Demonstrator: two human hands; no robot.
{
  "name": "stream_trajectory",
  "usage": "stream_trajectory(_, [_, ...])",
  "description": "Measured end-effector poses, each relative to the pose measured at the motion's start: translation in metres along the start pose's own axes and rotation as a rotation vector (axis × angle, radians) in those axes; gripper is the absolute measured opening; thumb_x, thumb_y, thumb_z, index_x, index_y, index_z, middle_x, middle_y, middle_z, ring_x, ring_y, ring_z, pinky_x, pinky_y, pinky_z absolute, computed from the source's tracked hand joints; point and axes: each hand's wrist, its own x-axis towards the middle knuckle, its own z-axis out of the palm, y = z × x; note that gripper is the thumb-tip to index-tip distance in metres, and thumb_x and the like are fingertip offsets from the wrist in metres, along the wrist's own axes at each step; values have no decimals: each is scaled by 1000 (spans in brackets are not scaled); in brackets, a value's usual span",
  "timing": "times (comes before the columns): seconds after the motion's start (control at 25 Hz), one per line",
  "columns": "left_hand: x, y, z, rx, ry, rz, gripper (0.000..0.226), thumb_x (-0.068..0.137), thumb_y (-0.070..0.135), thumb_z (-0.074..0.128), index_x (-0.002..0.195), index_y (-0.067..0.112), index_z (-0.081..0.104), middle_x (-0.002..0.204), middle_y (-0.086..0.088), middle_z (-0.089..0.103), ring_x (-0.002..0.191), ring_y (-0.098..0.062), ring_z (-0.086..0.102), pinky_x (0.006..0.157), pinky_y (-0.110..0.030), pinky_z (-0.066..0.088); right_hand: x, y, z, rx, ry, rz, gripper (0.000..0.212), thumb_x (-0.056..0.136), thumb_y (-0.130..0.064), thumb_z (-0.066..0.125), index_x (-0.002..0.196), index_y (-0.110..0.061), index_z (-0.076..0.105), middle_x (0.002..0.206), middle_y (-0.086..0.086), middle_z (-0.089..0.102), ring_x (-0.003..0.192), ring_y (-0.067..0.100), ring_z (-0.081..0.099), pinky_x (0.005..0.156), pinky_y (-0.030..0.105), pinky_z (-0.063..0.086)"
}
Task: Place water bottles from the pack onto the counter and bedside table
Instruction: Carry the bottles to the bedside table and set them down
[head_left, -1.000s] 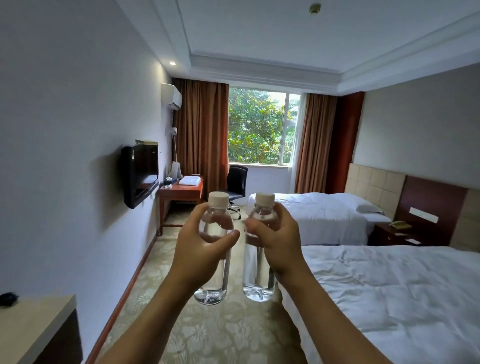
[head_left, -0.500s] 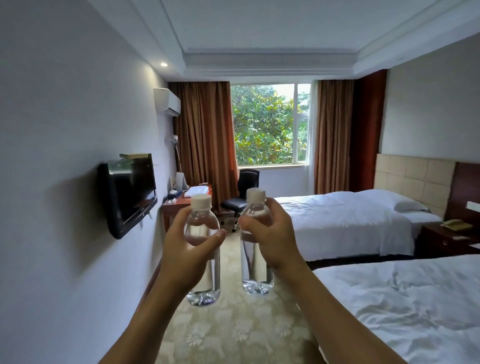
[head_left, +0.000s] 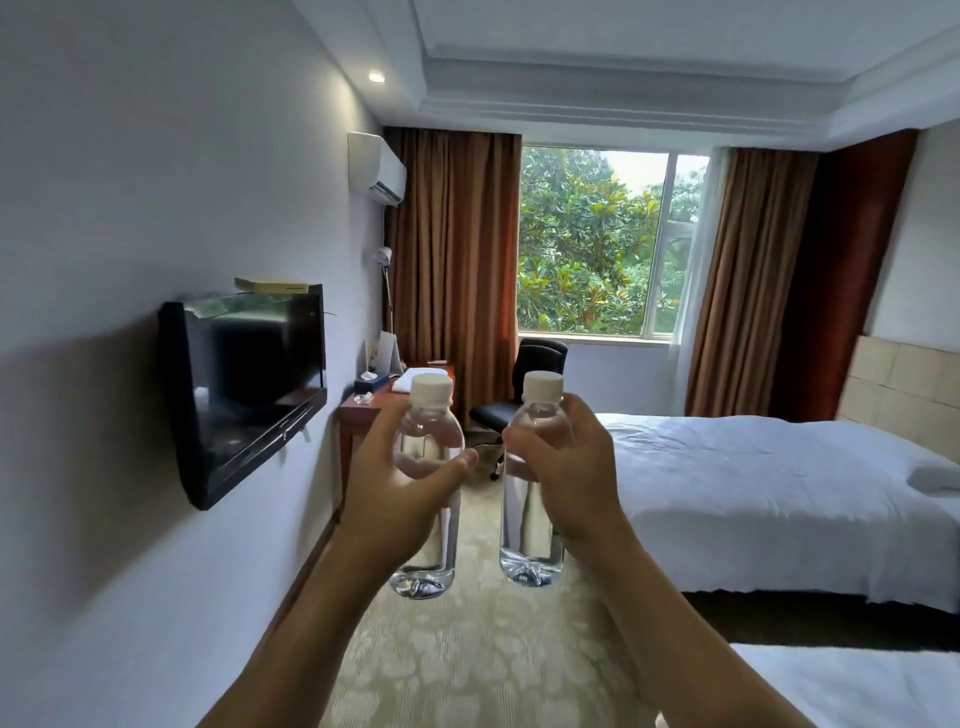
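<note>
Bottles stand upright in both hands, side by side but apart: the left hand (head_left: 402, 480) has its fingers wrapped round the left bottle (head_left: 427, 499), the right hand (head_left: 569, 480) round the right bottle (head_left: 535, 483). The worktop (head_left: 387, 400) lies ahead on the left, nearer the left hand; no bedside table shows.

Left hand (head_left: 400, 483) holds left bottle (head_left: 427, 488) upright; right hand (head_left: 566, 478) holds right bottle (head_left: 535, 478) upright, just beside, apart. Television (head_left: 249, 384) on left wall. Desk (head_left: 374, 410) behind it, chair (head_left: 524, 384) right of desk. Window (head_left: 597, 244) at far wall. Bed (head_left: 779, 488) right; second bed (head_left: 852, 680) nearer, lower right corner.
</note>
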Motion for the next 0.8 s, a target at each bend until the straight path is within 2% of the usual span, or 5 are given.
stream_trajectory(0.16, [117,-72,14,-37,-39,17,40,78,4,79,96,35,61,97,7,68,84,-13,71,68,-20,58,115,54,21,-12,33,-14,26,82,-1,72,96,-20,62,84,2,68,72,6,69,58,23,57])
stream_trajectory(0.28, [186,-125,33,-78,-33,-6,35,73,15,79,97,34,62,96,3,70,86,-13,72,73,-26,61,188,95,23,-13,90,-6,24,83,-2,72,99,-17,62,84,1,66,72,7,68,58,22,57])
stream_trajectory(0.52, [294,-253,98,-55,-57,10,37,78,1,78,98,27,61,97,8,68,85,-17,71,70,-23,60,331,213,9,16,87,-33,21,80,-4,74,94,-14,62,78,0,67,67,6,69,57,24,57])
stream_trajectory(0.68, [382,-332,152,-61,-91,19,35,72,15,78,103,20,63,93,-3,71,84,-20,72,71,-27,59,439,283,-11,33,58,-77,21,78,-5,74,93,-14,63,73,-2,70,69,15,71,59,32,60])
stream_trajectory(0.8, [457,-372,192,-44,-106,62,35,74,18,78,105,21,62,94,-1,71,85,-12,70,72,-20,56,533,315,-28,41,49,-113,25,76,-8,76,97,-11,63,72,-2,71,70,18,73,61,35,62])
